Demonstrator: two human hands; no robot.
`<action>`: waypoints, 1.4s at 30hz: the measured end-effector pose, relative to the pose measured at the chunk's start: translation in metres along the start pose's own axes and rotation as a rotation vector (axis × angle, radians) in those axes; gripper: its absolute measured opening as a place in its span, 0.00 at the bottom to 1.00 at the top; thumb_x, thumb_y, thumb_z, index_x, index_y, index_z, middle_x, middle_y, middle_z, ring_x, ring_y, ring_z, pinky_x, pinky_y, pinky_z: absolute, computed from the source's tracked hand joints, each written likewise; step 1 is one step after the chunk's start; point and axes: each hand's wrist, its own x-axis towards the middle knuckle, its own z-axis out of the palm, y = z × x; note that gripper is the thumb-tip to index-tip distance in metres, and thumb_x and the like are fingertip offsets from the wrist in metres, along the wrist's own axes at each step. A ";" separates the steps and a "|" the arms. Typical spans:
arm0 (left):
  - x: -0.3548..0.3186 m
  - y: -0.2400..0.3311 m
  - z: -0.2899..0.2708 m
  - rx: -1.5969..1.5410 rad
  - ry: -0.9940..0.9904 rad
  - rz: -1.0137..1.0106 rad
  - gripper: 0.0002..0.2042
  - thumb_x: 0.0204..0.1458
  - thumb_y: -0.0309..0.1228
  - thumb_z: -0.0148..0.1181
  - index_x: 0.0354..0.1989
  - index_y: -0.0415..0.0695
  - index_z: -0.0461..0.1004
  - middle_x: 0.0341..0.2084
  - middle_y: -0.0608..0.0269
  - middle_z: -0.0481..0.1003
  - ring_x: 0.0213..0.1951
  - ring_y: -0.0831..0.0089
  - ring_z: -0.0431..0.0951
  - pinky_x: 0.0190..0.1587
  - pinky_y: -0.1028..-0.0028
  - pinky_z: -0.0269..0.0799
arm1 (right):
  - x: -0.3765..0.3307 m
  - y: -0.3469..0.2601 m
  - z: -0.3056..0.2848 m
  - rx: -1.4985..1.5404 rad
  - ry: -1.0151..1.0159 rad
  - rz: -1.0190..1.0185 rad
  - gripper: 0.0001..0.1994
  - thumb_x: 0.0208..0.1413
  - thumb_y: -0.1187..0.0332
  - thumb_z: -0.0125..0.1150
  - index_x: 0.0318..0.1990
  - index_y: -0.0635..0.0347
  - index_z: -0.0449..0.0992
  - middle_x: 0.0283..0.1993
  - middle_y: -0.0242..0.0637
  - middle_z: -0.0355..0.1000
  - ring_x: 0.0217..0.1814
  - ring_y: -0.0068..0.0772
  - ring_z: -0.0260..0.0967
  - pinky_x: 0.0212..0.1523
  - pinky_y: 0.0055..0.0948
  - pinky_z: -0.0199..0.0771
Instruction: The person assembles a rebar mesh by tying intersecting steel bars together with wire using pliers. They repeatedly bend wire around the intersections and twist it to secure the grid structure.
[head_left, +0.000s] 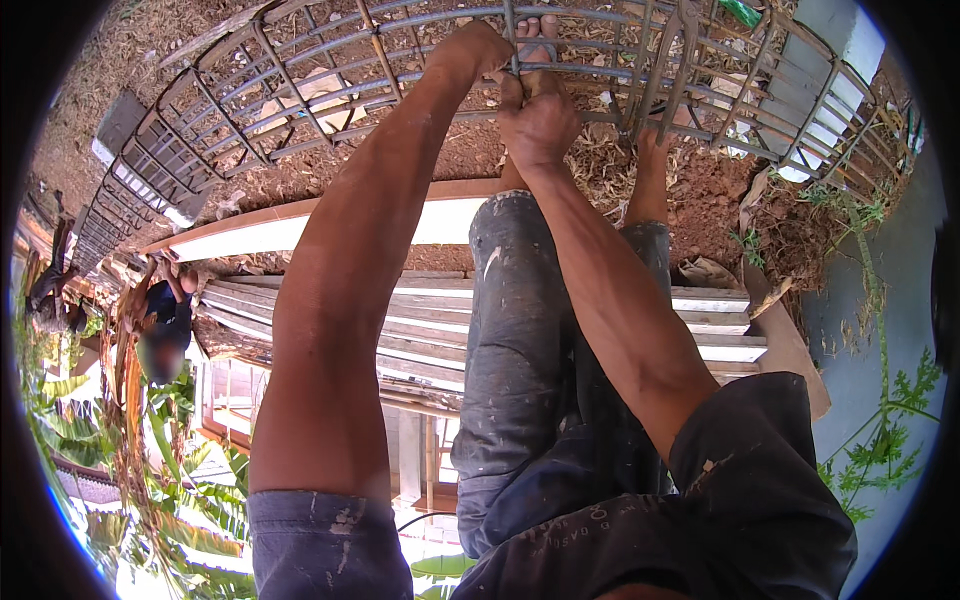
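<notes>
Rebar cage (330, 90) lying on bare soil beyond the stacked planks (420, 330). Ribbed grey steel bars, round, tied into a rigid lattice; judged heavy, stiff, rough-gripping. Left hand (482, 48) closed round a bar, right hand (540, 125) clenched just below. Best grasped at bar crossings.

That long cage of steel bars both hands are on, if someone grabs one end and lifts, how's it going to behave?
The steel bar cage is probably heavy: many long bars tied with hoops. It may sag along its length, since it runs far past the left hand and right hand. Rolling seems unlikely, as its sides look flat.
</notes>
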 end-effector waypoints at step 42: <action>-0.096 0.005 0.039 0.143 0.805 0.818 0.18 0.46 0.26 0.56 0.49 0.46 0.71 0.33 0.55 0.79 0.45 0.58 0.78 0.52 0.58 0.69 | 0.048 -0.015 -0.109 0.193 -0.819 0.532 0.10 0.56 0.70 0.58 0.42 0.64 0.77 0.33 0.32 0.74 0.25 0.15 0.63 0.23 0.21 0.60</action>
